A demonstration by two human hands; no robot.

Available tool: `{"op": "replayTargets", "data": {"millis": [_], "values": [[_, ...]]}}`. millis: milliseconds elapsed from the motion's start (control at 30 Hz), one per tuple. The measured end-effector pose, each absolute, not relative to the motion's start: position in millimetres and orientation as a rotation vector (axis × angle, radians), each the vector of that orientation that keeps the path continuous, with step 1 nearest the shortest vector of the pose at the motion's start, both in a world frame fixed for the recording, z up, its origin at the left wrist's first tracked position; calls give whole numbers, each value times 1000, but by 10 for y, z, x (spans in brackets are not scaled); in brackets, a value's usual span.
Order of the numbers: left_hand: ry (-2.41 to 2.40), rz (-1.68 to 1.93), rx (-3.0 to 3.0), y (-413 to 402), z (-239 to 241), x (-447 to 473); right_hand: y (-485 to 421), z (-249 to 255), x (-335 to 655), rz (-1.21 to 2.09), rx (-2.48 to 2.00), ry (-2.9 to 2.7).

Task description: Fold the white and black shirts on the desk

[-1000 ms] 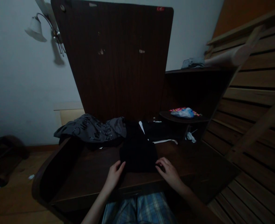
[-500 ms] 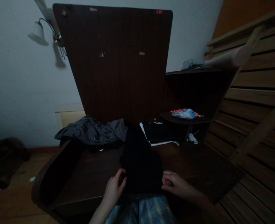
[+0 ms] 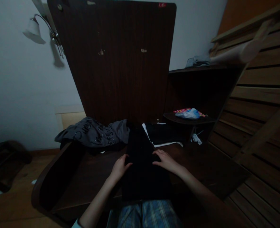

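A black garment [image 3: 144, 183] lies lengthwise over the dark wooden bench, its near end at my knees. My left hand [image 3: 119, 167] rests at the garment's left side, thumb and fingers apart. At the right side is my right hand [image 3: 167, 162], its thumb also spread from the fingers. Both hands touch the dark cloth, and no clear pinch shows. Left of the garment's far end lies a crumpled grey garment [image 3: 102, 134] with black lettering. A folded black cloth [image 3: 165, 134] with white edging sits to the right. Dim light hides the black fabric's folds.
The dark bench [image 3: 90, 180] has a curved left arm and a tall back panel [image 3: 123, 79]. On a small side shelf [image 3: 175, 118] lies a plastic bag [image 3: 188, 114]. Wooden slats [image 3: 263, 95] stand at the right. A wall lamp [image 3: 34, 31] hangs at the left.
Both hands have moved forward along the black garment from its near part and come closer together. Their curled fingers have opened. The view has shifted slightly.
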State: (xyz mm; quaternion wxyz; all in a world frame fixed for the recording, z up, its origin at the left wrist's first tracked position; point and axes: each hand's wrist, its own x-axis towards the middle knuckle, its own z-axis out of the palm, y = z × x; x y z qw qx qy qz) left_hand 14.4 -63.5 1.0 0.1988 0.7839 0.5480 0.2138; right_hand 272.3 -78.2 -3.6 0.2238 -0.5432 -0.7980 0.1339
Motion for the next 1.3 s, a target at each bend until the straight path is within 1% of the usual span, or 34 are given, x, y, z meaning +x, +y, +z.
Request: {"op": "replayTargets", "data": {"millis": [167, 267, 433, 533, 633, 800, 900, 967, 1033, 1133, 1300], "values": [[1601, 440, 2380, -678, 114, 154, -745, -51, 2719, 338, -1537, -2242], [1602, 484, 2447, -640, 159, 142, -751, -10, 2735, 376, -1457, -2241], [1376, 529, 2366, -437, 96, 108, -703, -40, 2724, 457, -1380, -2189], [1290, 675, 2273, -355, 23, 106, -614, -61, 2726, 449, -1329, -2138], [1416, 874, 2239, -339, -20, 143, -529, -52, 2727, 355, -1323, -2022], [1647, 873, 2370, -457, 35, 161, -627, -23, 2707, 119, -1393, -2059], [1533, 961, 2393, -718, 143, 42, -928, 22, 2720, 149, -1373, -2058], [1281, 833, 2438, -967, 202, -71, -1184, 45, 2741, 258, -1350, -2142], [1052, 605, 2516, -1206, 203, -170, -1417, 28, 2758, 397, -1334, -2308], [1016, 437, 2602, -1414, 51, -242, -1626, -113, 2748, 517, -1343, -2534], [1060, 382, 2675, -1379, -261, -217, -1632, -338, 2696, 414, -1435, -2531]]}}
